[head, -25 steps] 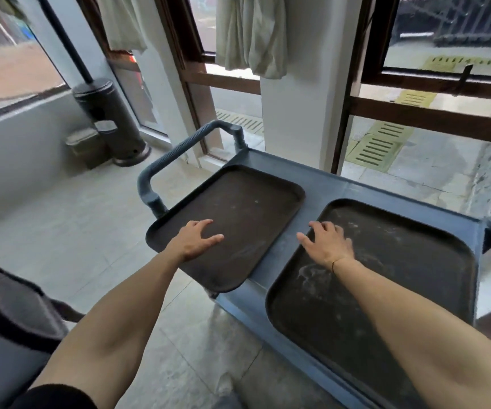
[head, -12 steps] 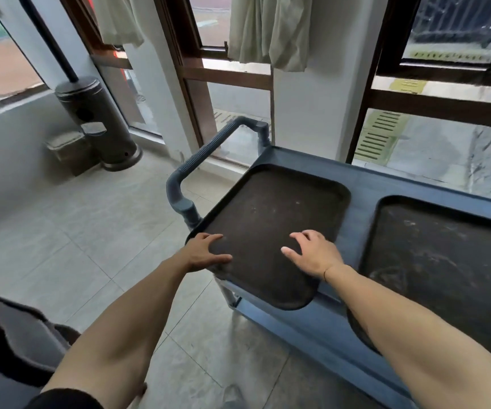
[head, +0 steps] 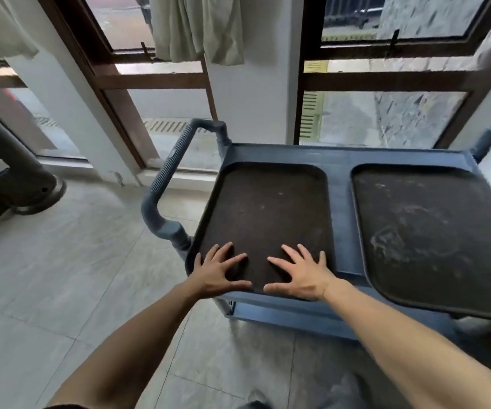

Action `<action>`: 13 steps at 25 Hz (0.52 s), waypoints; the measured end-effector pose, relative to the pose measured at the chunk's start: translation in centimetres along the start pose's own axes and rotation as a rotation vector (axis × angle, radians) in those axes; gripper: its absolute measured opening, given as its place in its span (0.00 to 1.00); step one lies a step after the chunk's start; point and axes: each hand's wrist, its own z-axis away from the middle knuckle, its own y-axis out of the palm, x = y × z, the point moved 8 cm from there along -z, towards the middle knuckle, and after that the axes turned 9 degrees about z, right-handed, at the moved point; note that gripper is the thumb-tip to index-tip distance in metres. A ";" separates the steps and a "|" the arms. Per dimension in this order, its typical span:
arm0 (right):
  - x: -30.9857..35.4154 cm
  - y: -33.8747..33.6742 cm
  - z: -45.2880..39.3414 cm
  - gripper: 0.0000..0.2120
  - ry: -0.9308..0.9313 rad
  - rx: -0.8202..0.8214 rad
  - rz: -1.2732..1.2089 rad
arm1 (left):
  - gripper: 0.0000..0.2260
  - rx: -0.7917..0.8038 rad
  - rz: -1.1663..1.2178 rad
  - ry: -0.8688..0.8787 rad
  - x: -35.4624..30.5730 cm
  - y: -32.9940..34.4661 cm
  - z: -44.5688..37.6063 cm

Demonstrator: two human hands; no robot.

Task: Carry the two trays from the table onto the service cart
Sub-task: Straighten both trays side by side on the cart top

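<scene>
Two dark brown trays lie side by side on the top shelf of the blue service cart (head: pixel 340 160). The left tray (head: pixel 264 211) sits square on the shelf. The right tray (head: pixel 433 231) overhangs the cart's near edge at its front right corner. My left hand (head: pixel 219 273) rests flat with fingers spread on the near left corner of the left tray. My right hand (head: pixel 300 274) lies flat beside it on the same tray's near edge, thumb over the rim. Neither hand grips anything.
The cart's ribbed handle (head: pixel 170 172) sticks out on its left end. Behind the cart are brown-framed windows (head: pixel 385 81) and a white pillar (head: pixel 253 98). A dark round heater base (head: pixel 23 184) stands at the left on the tiled floor (head: pixel 61 276).
The view has swung round to face the cart squarely. My right hand went from the right tray over to the left tray. Both hands now lie flat on its near edge.
</scene>
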 end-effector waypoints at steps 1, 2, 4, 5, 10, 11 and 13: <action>0.1 0.5 0.1 0.52 0.002 0.017 0.020 | 0.44 0.022 -0.003 0.018 0.0 0.3 0.1; 0.3 0.9 0.2 0.53 0.005 0.026 0.045 | 0.45 0.056 -0.023 0.038 0.0 0.6 0.1; 0.5 1.5 0.3 0.56 0.001 0.035 0.121 | 0.49 0.122 -0.131 0.085 0.3 1.0 0.1; 0.5 1.8 0.2 0.56 -0.003 0.036 0.159 | 0.49 0.136 -0.191 0.112 0.3 1.1 0.1; 0.5 2.0 -0.3 0.47 -0.001 -0.038 0.184 | 0.39 0.027 -0.295 0.203 0.2 0.4 -0.3; 0.5 1.9 -0.4 0.46 -0.004 -0.051 0.193 | 0.37 0.013 -0.296 0.217 0.2 0.3 -0.4; 0.3 1.4 -0.8 0.45 -0.010 -0.070 0.206 | 0.37 -0.005 -0.307 0.233 0.2 -0.1 -0.7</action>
